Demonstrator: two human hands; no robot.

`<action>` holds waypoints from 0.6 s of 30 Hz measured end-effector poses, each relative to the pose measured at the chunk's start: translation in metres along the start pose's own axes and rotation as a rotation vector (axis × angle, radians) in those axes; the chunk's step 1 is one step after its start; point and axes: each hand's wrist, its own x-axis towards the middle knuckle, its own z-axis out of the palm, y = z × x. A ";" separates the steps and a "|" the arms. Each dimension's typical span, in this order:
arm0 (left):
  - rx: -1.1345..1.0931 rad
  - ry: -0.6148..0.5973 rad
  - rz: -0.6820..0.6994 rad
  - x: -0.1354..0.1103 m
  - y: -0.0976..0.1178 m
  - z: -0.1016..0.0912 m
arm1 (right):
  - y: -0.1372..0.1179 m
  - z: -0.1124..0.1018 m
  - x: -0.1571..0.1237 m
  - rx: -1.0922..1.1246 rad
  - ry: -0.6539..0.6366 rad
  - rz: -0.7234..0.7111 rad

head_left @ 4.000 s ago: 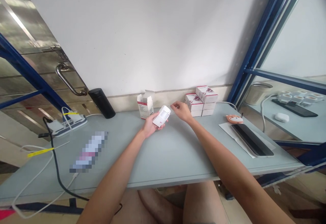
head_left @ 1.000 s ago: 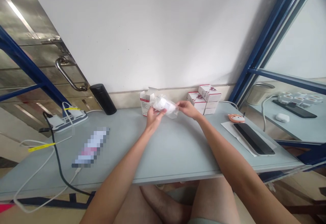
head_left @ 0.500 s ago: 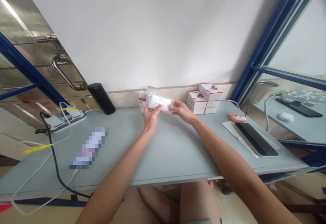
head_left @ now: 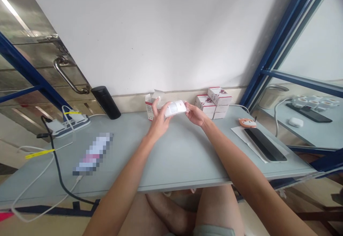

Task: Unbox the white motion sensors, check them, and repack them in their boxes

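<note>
A white plastic device (head_left: pixel 175 108) with a pale rectangular panel and a small red mark, possibly a motion sensor, is held above the table between my hands. My left hand (head_left: pixel 160 118) grips its left end, thumb on the near side and one finger raised. At the right end, my right hand (head_left: pixel 195 114) pinches the device or the clear wrapping around it; which of the two I cannot tell. Just behind my left hand stands an opened white and red carton (head_left: pixel 149 107), flaps up, partly hidden by my fingers.
Several small white and red boxes (head_left: pixel 205 103) are stacked by the wall. A black bottle (head_left: pixel 106 102), a power strip (head_left: pixel 72 126), cables and a blurred phone (head_left: pixel 93 153) occupy the left. On the right lie a dark-screened phone (head_left: pixel 265 144), paper and an orange-white object (head_left: pixel 247 122).
The device has turned and shifted slightly right, so its panel and red mark now show. My left hand has changed its grip, lifting a finger. The wrapping covers less of it.
</note>
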 end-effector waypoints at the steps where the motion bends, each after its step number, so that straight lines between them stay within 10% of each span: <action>1: 0.053 -0.005 0.023 0.000 0.000 -0.002 | -0.001 -0.001 0.000 -0.001 0.012 -0.011; 18: 0.124 -0.152 -0.482 0.001 0.007 -0.005 | 0.024 -0.002 0.007 -0.202 0.166 -0.033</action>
